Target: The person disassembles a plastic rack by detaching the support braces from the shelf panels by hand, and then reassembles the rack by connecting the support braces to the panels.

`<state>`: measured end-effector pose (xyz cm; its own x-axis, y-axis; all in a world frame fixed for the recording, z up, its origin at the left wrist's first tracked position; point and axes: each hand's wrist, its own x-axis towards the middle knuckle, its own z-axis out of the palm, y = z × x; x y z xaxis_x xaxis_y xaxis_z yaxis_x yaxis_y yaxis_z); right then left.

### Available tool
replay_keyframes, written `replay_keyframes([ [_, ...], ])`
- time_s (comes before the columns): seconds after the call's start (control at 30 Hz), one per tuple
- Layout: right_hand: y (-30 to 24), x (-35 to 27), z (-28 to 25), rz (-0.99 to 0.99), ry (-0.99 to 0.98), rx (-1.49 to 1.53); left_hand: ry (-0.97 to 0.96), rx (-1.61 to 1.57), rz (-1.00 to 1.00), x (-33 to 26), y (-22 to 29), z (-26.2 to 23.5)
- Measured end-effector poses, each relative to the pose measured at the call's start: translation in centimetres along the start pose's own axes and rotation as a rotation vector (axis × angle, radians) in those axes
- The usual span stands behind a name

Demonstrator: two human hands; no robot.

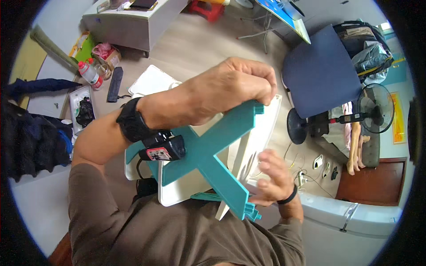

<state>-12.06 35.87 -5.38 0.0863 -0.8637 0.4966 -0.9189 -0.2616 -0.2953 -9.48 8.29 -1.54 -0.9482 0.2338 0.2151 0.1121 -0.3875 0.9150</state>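
A teal X-shaped plastic frame point(197, 153) is tilted in front of my chest, with small pegs at the ends of its right-hand arms. My left hand point(239, 84) is closed around the upper right arm of the X, its fingertips partly hidden. White plastic panels point(177, 193) lie under and behind the frame, and a long white edge piece point(259, 137) runs along its right side. Beside that edge, my right hand point(270, 179) has its fingers spread and slightly blurred. Whether its fingertips touch the white piece, I cannot tell.
A blue seat point(321, 71) and a black fan point(376, 108) stand at the right. Plastic bottles point(91, 75) and a black folded umbrella point(115, 84) are on the floor at the left. Cables point(306, 177) lie by a white cabinet point(341, 221).
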Motion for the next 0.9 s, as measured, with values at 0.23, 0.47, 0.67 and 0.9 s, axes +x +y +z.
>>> replay_keyframes([
  [0.23, 4.7, 8.3, -3.5, 0.228, 0.146, -0.056, 0.082, 0.025, -0.162, -0.8, 0.9, 0.8],
  [0.47, 7.2, 10.9, -1.8, 0.286, 0.212, 0.226, 0.104, 0.107, -0.118, -2.0, 1.6, 0.7],
  [0.67, 8.1, 10.8, -1.5, 0.183, 0.057, 0.164, 0.076, 0.094, -0.106, -2.3, 1.3, 0.3],
  [0.9, 8.3, 11.0, -2.4, 0.331, 0.074, 0.173, 0.077, -0.026, -0.167, -3.2, 1.4, -0.4],
])
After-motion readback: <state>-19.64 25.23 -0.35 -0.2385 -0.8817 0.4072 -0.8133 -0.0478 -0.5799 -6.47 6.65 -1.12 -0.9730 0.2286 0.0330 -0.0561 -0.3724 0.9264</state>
